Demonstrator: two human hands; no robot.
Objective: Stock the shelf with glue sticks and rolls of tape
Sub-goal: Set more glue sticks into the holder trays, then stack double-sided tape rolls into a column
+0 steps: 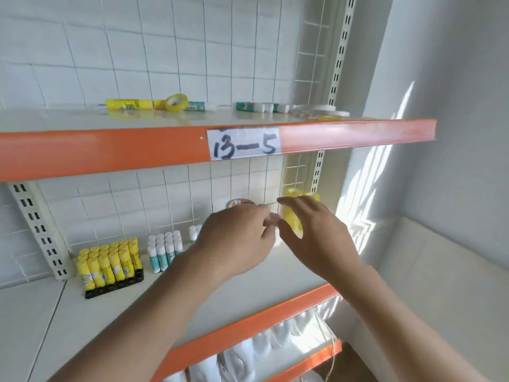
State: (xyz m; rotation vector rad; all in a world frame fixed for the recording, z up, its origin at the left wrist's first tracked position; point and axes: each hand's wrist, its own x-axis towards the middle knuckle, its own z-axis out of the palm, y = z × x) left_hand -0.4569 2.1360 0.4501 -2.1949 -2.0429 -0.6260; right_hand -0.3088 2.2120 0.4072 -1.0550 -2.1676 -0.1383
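Note:
On the middle shelf (137, 304), my left hand (237, 238) reaches toward the back with its fingers curled round a small clear roll of tape (273, 218). Just behind that hand, the top of a roll of tape with orange print (240, 203) shows. My right hand (314, 232) hovers beside it, fingers spread and straight, in front of a stack of yellow tape rolls (293, 216). It holds nothing that I can see. Yellow glue sticks (110, 261) stand in a black tray at the left. White and teal glue sticks (164, 249) stand next to them.
The upper shelf (110, 150), labelled 13-5, carries a lying yellow glue stick (128, 104), a yellow tape roll (176, 102), green-labelled sticks (248, 106) and flat white tape rolls (322, 110). White packages (248, 357) fill the shelf below. A wire grid backs the shelves and a wall stands at the right.

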